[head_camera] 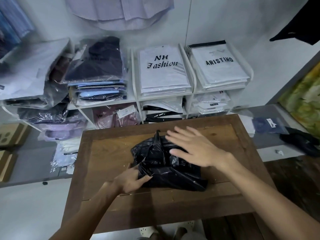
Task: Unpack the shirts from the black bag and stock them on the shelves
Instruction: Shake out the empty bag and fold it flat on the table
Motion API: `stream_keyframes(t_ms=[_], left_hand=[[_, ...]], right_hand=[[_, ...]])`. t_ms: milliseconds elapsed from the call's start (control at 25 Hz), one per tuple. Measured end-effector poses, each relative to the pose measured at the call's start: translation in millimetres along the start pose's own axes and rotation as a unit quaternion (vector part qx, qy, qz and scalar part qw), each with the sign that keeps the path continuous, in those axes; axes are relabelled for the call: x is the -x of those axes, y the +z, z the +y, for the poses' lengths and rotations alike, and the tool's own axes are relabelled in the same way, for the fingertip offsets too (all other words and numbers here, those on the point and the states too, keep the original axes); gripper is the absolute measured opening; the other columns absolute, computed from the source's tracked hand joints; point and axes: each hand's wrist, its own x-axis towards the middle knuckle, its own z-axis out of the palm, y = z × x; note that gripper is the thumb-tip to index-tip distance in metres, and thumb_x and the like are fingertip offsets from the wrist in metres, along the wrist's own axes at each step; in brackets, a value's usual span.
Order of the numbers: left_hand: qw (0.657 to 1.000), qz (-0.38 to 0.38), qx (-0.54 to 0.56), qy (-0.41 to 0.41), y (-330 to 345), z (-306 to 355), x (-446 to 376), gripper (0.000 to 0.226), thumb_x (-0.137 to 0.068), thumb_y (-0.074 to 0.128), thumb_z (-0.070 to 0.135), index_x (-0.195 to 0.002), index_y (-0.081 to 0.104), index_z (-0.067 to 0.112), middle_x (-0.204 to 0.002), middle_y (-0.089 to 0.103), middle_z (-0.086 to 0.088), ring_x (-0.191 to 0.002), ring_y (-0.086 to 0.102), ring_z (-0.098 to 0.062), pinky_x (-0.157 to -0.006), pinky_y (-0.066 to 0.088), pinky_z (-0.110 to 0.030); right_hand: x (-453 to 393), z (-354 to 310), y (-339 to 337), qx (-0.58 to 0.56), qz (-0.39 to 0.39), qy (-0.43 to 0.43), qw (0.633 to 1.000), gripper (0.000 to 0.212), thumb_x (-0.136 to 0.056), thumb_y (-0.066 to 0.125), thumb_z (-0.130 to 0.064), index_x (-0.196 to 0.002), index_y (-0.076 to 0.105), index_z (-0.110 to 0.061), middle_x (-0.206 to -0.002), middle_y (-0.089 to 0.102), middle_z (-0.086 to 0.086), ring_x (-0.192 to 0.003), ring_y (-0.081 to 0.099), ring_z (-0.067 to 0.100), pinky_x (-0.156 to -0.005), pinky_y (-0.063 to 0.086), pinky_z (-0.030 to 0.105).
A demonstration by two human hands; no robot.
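While L hand (129, 180) grips black bag (166, 163), R hand (192, 149) flat atop.

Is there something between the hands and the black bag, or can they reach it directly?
Nothing visible is in the way. The left hand already grips the black bag at its near-left corner, and the right hand lies flat over its top on the wooden table.

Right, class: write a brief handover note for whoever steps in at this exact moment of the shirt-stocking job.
Left hand: grips the near-left edge of the black bag.
Right hand: open, fingers straight, flat over the bag's top.
Bag: crumpled on the wooden table, in front of the white shelves.
Done: bagged shirts already fill the shelves, including the NH Fashion stack and ARISTINO stack.
Left: whether shirts remain in the bag cannot be told; check, then shelve any.
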Motion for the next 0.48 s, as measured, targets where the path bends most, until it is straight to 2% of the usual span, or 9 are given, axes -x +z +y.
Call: stream_keyframes(t_ms=[80, 120, 200, 240, 280, 320, 360, 400, 480], left_hand=[[0.999, -0.012, 0.046, -0.023, -4.7, 6.9, 3.0, 0.099, -0.066, 0.003, 0.099, -0.14, 0.043, 0.047, -0.155, 0.044, 0.004, -0.138, 0.038, -0.018, -0.124, 0.011, -0.05], [0.997, -0.019, 0.064, -0.038, -7.2, 11.4, 5.6, 0.088, -0.073, 0.009, 0.093, -0.141, 0.041, 0.047, -0.156, 0.043, 0.004, -0.137, 0.036, -0.017, -0.124, 0.01, -0.05], [0.994, -0.028, 0.085, -0.065, -6.7, 17.7, 8.1, 0.059, -0.096, 0.022, 0.07, -0.146, 0.038, 0.044, -0.158, 0.038, 0.005, -0.145, 0.027, -0.021, -0.125, 0.005, -0.048], [0.991, -0.024, 0.108, -0.072, -3.2, 15.8, 6.3, 0.043, -0.103, 0.026, 0.059, -0.142, 0.04, 0.049, -0.157, 0.037, 0.007, -0.148, 0.023, -0.021, -0.126, 0.003, -0.047], [0.987, -0.016, 0.143, -0.074, -0.3, 15.5, 6.9, 0.03, -0.105, 0.029, 0.053, -0.131, 0.043, 0.06, -0.153, 0.038, 0.01, -0.149, 0.019, -0.019, -0.126, 0.002, -0.046], [0.979, -0.002, 0.19, -0.075, 2.3, 15.6, 8.3, 0.026, -0.105, 0.032, 0.054, -0.117, 0.047, 0.072, -0.147, 0.037, 0.015, -0.149, 0.017, -0.018, -0.126, 0.002, -0.045], [0.967, 0.033, 0.242, -0.077, 4.1, 16.2, 9.1, 0.024, -0.101, 0.034, 0.061, -0.107, 0.046, 0.081, -0.144, 0.034, 0.018, -0.151, 0.013, -0.017, -0.127, 0.002, -0.046], [0.955, 0.059, 0.279, -0.085, 8.6, 12.3, 6.6, 0.02, -0.094, 0.034, 0.071, -0.107, 0.043, 0.084, -0.145, 0.031, 0.02, -0.153, 0.007, -0.017, -0.127, 0.001, -0.046], [0.94, 0.081, 0.315, -0.098, 14.0, 12.2, 1.4, 0.047, -0.09, 0.029, 0.079, -0.134, 0.038, 0.066, -0.15, 0.028, 0.021, -0.156, -0.006, -0.018, -0.127, -0.006, -0.046]], right_hand=[[-6.0, -0.8, 18.8, 0.01, -0.106, 0.046, 0.993, 0.079, -0.095, 0.0, -0.079, -0.162, 0.014, -0.04, -0.169, 0.017, -0.016, -0.159, 0.001, 0.009, -0.127, -0.011, 0.046], [-4.4, 5.8, 32.5, 0.012, -0.14, 0.059, 0.988, 0.084, -0.092, -0.004, -0.079, -0.161, 0.021, -0.04, -0.167, 0.023, -0.017, -0.159, 0.003, 0.011, -0.127, -0.012, 0.047], [1.6, 23.9, 56.0, 0.008, -0.179, 0.075, 0.981, 0.09, -0.086, -0.01, -0.077, -0.157, 0.033, -0.042, -0.165, 0.027, -0.022, -0.159, 0.007, 0.014, -0.126, -0.008, 0.046], [5.7, 31.7, 64.3, 0.01, -0.189, 0.076, 0.979, 0.084, -0.089, -0.005, -0.076, -0.156, 0.036, -0.044, -0.164, 0.029, -0.024, -0.157, 0.01, 0.013, -0.126, -0.004, 0.042], [9.3, 39.6, 72.5, -0.006, -0.186, 0.089, 0.978, 0.068, -0.097, 0.01, -0.071, -0.155, 0.037, -0.045, -0.162, 0.03, -0.026, -0.155, 0.016, 0.011, -0.123, 0.003, 0.038], [13.0, 44.6, 78.3, -0.051, -0.16, 0.114, 0.979, 0.051, -0.105, 0.033, -0.059, -0.153, 0.04, -0.046, -0.16, 0.035, -0.025, -0.151, 0.022, 0.01, -0.12, 0.009, 0.033], [16.0, 49.1, 84.1, -0.113, -0.119, 0.153, 0.975, 0.045, -0.106, 0.052, -0.04, -0.15, 0.045, -0.041, -0.155, 0.041, -0.02, -0.146, 0.031, 0.01, -0.117, 0.017, 0.029], [18.7, 52.7, 88.9, -0.181, -0.081, 0.192, 0.961, 0.045, -0.104, 0.059, -0.023, -0.147, 0.051, -0.031, -0.149, 0.048, -0.012, -0.141, 0.039, 0.014, -0.115, 0.025, 0.027], [21.2, 58.9, 92.9, -0.326, -0.033, 0.19, 0.926, 0.043, -0.102, 0.058, -0.004, -0.143, 0.056, -0.016, -0.144, 0.058, 0.002, -0.136, 0.052, 0.021, -0.113, 0.036, 0.027]])
